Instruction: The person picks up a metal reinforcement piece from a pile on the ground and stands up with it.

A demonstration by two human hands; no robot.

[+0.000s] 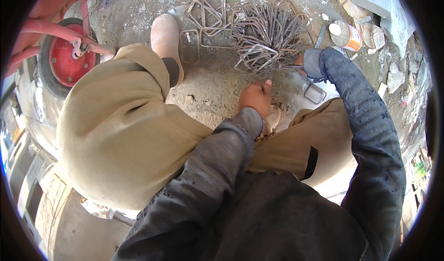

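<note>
While the left hand (255,99) is curled, hold unclear, the right hand (301,65) grasps a metal tool (290,67) near an orange-labelled jar (347,36), contents obscured.

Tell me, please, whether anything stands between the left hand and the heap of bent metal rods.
Nothing visible does: only dirt ground shows between the left hand and the near side of the heap of bent metal rods. The right hand, holding a slim metal piece, is to the right of that gap.
</note>
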